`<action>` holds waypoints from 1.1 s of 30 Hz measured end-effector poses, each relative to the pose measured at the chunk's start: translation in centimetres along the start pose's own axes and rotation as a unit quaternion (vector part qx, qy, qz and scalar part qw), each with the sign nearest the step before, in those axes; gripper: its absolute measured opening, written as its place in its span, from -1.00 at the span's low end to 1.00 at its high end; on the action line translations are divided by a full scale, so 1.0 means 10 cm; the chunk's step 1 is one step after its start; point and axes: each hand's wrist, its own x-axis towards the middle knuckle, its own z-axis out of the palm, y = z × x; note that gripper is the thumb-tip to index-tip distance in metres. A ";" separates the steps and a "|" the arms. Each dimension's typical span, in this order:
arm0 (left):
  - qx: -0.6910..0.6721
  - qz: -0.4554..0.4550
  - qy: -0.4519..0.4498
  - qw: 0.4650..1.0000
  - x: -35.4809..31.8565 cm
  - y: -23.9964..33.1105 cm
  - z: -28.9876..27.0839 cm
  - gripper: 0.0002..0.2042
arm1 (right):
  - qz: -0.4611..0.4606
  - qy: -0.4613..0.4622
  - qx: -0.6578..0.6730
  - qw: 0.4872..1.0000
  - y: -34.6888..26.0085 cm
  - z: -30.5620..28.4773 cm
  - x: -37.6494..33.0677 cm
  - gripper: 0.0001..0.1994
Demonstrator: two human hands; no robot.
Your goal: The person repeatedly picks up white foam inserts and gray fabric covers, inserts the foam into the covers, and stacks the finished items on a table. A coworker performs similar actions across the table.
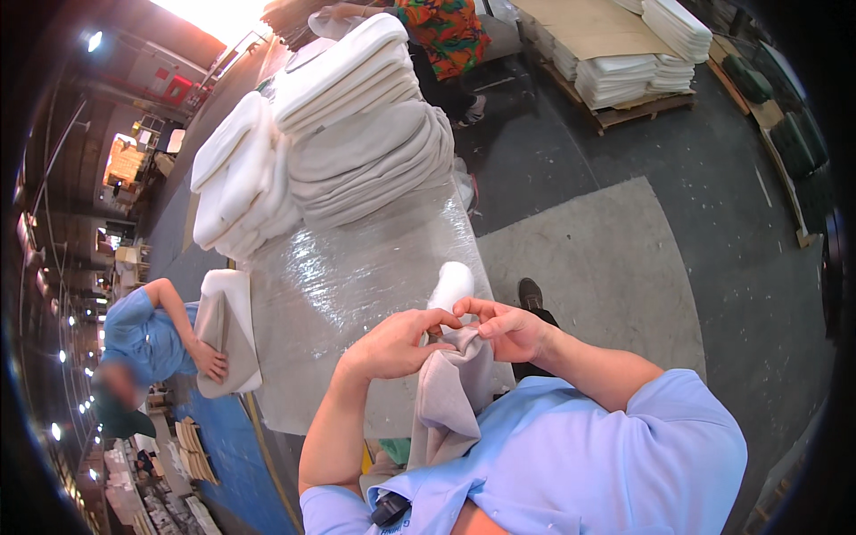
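My left hand (pixel 399 344) and my right hand (pixel 510 328) meet at the top of a light grey fabric cover (pixel 452 392), which hangs in front of my body. The fingers of both hands are bent and pinch the cover's bunched edge, thumbs close together. Just beyond my fingertips, a white foam pad (pixel 453 282) with a rounded end sticks up. Whether it goes down inside the cover is hidden by my hands. The plastic-wrapped table (pixel 357 294) lies right behind the pad.
Stacked white pads (pixel 343 76) and grey covered pads (pixel 370 165) stand at the table's far end. At left, a person (pixel 152 325) in blue handles a grey cover (pixel 223 343) over a white pad. Another person (pixel 443 36) works at the back. A loaded pallet (pixel 615 80) stands far right.
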 end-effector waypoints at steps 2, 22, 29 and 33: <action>-0.012 -0.010 0.009 1.000 -0.01 -0.01 -0.03 -0.63 | 0.009 0.012 -0.002 1.000 0.00 -0.01 -0.01 -0.50; -0.024 0.132 0.088 0.987 -0.09 -0.34 -0.01 -0.84 | 0.097 0.134 -0.407 0.898 -0.17 -0.07 -0.11 -0.78; -0.244 0.054 -0.003 0.968 -0.03 -0.42 -0.08 -0.85 | -0.016 0.149 -0.366 0.918 -0.09 -0.02 -0.07 -0.91; -0.208 -0.067 -0.025 0.976 0.04 -0.45 -0.02 -0.76 | -0.030 0.180 -0.392 0.902 -0.05 0.04 -0.02 -0.92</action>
